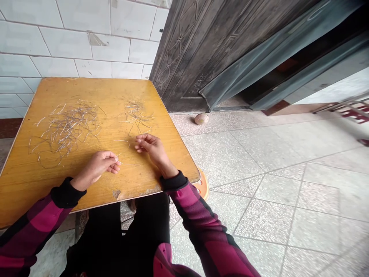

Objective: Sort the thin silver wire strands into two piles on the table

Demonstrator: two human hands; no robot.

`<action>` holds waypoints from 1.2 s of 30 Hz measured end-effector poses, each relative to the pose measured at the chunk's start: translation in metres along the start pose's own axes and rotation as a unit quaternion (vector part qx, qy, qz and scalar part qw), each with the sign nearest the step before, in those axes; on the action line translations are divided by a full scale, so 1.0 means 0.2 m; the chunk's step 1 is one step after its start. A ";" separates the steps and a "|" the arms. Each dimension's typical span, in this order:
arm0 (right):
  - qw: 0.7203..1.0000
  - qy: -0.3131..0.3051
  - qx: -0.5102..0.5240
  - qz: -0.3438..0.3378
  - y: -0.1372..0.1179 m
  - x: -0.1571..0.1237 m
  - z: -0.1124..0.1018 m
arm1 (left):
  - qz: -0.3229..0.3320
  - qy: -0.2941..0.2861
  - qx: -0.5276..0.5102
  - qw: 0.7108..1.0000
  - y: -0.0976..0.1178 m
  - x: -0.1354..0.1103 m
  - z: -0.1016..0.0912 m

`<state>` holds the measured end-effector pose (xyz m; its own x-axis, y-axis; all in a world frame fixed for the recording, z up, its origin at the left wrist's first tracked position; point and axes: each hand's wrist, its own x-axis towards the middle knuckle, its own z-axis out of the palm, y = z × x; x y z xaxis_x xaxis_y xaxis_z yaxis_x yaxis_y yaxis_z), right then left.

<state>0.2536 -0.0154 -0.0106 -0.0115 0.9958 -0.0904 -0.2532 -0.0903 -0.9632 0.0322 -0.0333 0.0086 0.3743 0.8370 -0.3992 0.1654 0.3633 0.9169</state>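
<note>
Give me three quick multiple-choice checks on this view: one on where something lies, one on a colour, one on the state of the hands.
1. Where does the smaller bunch of thin silvery strands lie?
A) On the floor tiles
B) On the tabletop, right of the larger bunch
C) Wound around a wrist

2. What colour is the tabletop?
A) Blue
B) White
C) Yellow-orange

3. How do the hands stand?
A) The left hand and right hand are apart, both over the tabletop
B) Clasped together
C) Both down on the floor

Answers:
1. B, since the bunch rests on the table surface, beyond the hands.
2. C, since that colour covers the surface around the strands.
3. A, since a gap separates the hands above the table.
</note>
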 end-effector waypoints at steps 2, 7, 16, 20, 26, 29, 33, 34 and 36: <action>1.000 0.008 -0.023 -0.017 -0.01 0.00 -0.02 | -0.013 -0.007 0.054 0.998 -0.01 0.00 0.00; 0.996 0.025 -0.068 -0.060 -0.02 -0.01 -0.04 | 0.138 0.078 0.337 0.928 -0.06 0.00 -0.04; 0.958 0.094 -0.209 -0.173 -0.01 -0.08 -0.11 | 0.428 0.098 0.603 0.666 -0.11 0.04 -0.01; 0.896 0.083 -0.348 -0.263 0.01 -0.24 -0.13 | 0.390 0.061 0.652 0.647 -0.16 0.08 0.01; 0.824 0.022 -0.473 -0.311 0.07 -0.47 -0.09 | 0.361 0.057 0.663 0.653 -0.18 0.08 0.01; 0.818 0.050 -0.480 -0.312 0.09 -0.52 -0.08 | 0.357 0.059 0.659 0.660 -0.17 0.07 0.02; 0.798 0.061 -0.503 -0.327 0.10 -0.54 -0.08 | 0.362 0.066 0.642 0.673 -0.17 0.07 0.01; 0.786 0.056 -0.520 -0.331 0.11 -0.53 -0.08 | 0.362 0.066 0.640 0.675 -0.17 0.07 0.01; 0.763 0.044 -0.556 -0.328 0.13 -0.53 -0.08 | 0.363 0.065 0.637 0.677 -0.17 0.08 0.01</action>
<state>0.2643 -0.1235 -0.0309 -0.1574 0.8308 0.5338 0.8005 0.4239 -0.4237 0.0341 -0.0340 -0.0296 0.7094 0.6648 0.2341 0.6645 -0.7416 0.0925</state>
